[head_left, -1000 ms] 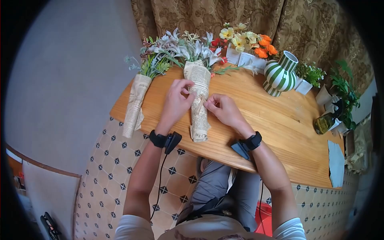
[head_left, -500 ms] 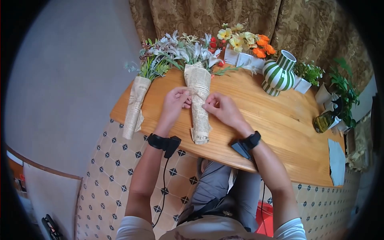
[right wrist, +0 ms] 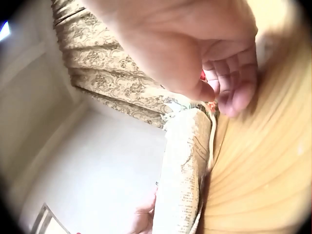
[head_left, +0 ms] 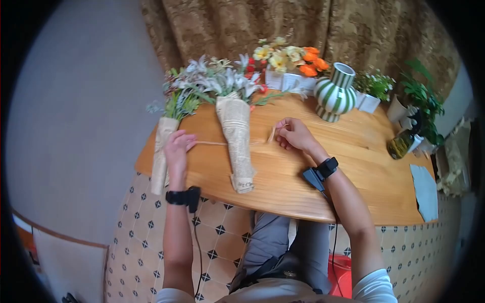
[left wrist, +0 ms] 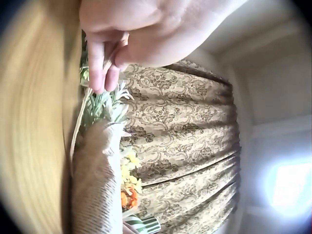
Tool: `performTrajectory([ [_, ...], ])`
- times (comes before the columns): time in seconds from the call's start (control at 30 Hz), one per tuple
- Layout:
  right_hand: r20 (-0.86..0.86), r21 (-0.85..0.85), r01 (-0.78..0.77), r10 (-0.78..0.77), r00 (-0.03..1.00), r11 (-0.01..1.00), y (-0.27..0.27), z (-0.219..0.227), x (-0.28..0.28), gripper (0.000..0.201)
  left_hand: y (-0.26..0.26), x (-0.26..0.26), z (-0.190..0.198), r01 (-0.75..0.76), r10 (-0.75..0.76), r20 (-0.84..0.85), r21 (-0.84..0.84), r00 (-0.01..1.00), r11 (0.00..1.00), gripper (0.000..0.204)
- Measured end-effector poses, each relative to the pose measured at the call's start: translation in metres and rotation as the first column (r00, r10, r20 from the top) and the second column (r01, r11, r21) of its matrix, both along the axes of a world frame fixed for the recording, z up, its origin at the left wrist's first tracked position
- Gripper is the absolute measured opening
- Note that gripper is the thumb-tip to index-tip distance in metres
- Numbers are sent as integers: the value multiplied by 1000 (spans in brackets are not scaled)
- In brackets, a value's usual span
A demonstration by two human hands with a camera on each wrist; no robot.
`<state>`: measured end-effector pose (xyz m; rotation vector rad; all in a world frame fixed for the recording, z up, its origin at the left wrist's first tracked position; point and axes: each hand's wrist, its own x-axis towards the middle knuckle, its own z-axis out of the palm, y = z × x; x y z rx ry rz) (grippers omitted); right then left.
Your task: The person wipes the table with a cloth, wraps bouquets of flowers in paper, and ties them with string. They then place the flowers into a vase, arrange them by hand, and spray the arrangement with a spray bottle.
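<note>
A bouquet wrapped in printed paper [head_left: 236, 136] lies on the wooden table [head_left: 323, 166], its flowers [head_left: 230, 81] toward the back. Pale twine [head_left: 211, 143] runs out from both sides of the wrap. Its left end is pinched by my left hand [head_left: 177, 151], over a slimmer wrapped bouquet [head_left: 160, 164]. On the other side my right hand [head_left: 298, 135] pinches the twine's other end just above the table. The left wrist view shows the twine [left wrist: 78, 122] leading down from the fingers; in the right wrist view the twine [right wrist: 212, 139] passes beside the paper.
A green-and-white striped vase [head_left: 336, 96] stands at the back, beside yellow and orange flowers in a white box [head_left: 290, 81]. Potted plants [head_left: 374, 91] and a dark glass jar [head_left: 399, 146] are at the right. A grey cloth [head_left: 424, 192] lies by the right edge.
Both hands have moved apart from the bouquet's middle, the left one farther, with the twine stretched out between them. The small bow is gone. The head view has shifted.
</note>
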<state>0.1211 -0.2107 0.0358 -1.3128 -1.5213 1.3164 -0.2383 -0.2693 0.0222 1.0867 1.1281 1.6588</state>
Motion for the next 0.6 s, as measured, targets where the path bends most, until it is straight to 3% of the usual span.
performTrajectory([
  [0.07, 65, 85, -7, 1, 998, 996, -11, 12, 25, 13, -2, -10, -9, -110, 123, -253, 65, 960, 992, 36],
  [0.1, 68, 87, 23, -29, 997, 996, -10, 10, 41, 13, -7, -6, -6, -139, 147, -427, 49, 892, 989, 39],
  [0.17, 223, 351, -8, -75, 972, 936, -7, 5, 83, 15, -20, 2, -4, -178, 212, -665, 119, 717, 977, 44],
  [0.2, 226, 352, 23, -109, 968, 936, -11, 10, 101, 15, -26, 7, -6, -178, 266, -729, 198, 631, 964, 46],
  [0.27, 287, 283, 164, -246, 926, 945, -21, 26, 137, 19, -43, 32, 15, -177, 241, -711, 165, 661, 970, 46],
  [0.33, 296, 312, 229, -323, 899, 922, -22, 31, 177, 22, -53, 50, 33, -194, 257, -810, 180, 527, 964, 45],
  [0.37, 308, 291, 284, -370, 876, 914, -19, 29, 197, 22, -55, 61, 42, -169, 244, -808, 180, 536, 969, 45],
  [0.43, 339, 228, 371, -431, 837, 900, -8, 26, 236, 27, -54, 80, 57, -91, 198, -875, 177, 441, 980, 47],
  [0.47, 336, 227, 389, -447, 829, 893, 6, 14, 262, 27, -45, 90, 62, -71, 190, -876, 177, 443, 982, 47],
  [0.53, 400, 418, 442, -598, 695, 794, 38, -17, 311, 34, -18, 114, 77, 214, -9, -792, 154, 611, 965, 47],
  [0.57, 365, 450, 479, -645, 672, 754, 41, -18, 318, 45, 6, 128, 74, 350, -228, -597, 96, 769, 932, 50],
  [0.6, 400, 475, 475, -662, 633, 741, 48, -14, 326, 52, 33, 145, 75, 425, -345, -502, 52, 793, 903, 52],
])
